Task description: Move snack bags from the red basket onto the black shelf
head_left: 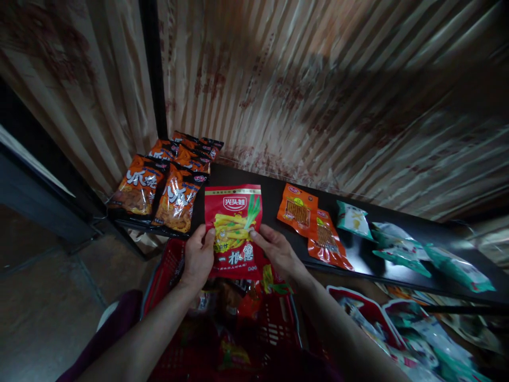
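A red snack bag [234, 217] with yellow sticks and a green onion printed on it is held upright, front toward me. My left hand [201, 254] pinches its left edge, thumb on the front. On the opposite edge, my right hand [276, 249] grips it the same way. Below the bag stands a red plastic basket [167, 270] with several snack packs in it, partly hidden by my arms. One of these, a red and yellow bag [274, 279], shows just under my right hand.
On the dark shelf [246, 178], several orange-black snack bags [139, 185] stand left. Two orange packs [297, 208] lie right of centre, then several green-white bags [355, 219]. Red bins [368, 302] with packs sit lower right. A black post [154, 69] and pleated curtain [278, 79] rise behind.
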Tool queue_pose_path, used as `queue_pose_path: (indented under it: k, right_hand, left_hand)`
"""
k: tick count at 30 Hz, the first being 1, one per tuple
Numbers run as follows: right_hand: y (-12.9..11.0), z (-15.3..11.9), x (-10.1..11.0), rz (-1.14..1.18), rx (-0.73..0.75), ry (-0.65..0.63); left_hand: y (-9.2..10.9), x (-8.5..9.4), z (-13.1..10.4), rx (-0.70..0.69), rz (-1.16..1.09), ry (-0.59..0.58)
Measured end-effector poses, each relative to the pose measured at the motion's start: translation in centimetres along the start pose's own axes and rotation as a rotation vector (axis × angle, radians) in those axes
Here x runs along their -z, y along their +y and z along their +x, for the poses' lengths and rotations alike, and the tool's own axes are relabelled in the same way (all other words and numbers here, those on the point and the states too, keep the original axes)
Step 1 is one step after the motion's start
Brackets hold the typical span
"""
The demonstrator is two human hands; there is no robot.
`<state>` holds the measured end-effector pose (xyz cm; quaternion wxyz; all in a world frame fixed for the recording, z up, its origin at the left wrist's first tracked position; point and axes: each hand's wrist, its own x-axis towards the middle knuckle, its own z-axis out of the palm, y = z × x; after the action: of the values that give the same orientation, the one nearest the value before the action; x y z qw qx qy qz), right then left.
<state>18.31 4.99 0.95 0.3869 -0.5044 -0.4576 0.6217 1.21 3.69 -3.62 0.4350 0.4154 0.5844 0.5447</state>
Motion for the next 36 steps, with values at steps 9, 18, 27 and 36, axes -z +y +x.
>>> queue_pose_path:
  k: [9,18,27,36]
  right_hand:
    - [-0.5,3.4,0.8,0.3,-0.054,0.202]
    - [-2.4,13.9,1.0,0.318,-0.016,0.375]
    - [-2.2,18.8,0.6,0.353,-0.014,0.458]
    - [-2.8,21.2,1.1,0.374,0.134,0.343]
  left_hand:
    - [0.5,-0.3,0.0,0.027,-0.167,-0.036]
    - [-0.9,-1.1,0.0,-0.064,-0.159,-0.16]
    - [0.3,-2.8,2.9,-0.442,0.426,-0.12]
    - [-0.3,-3.7,4.4,-0.51,0.741,-0.102]
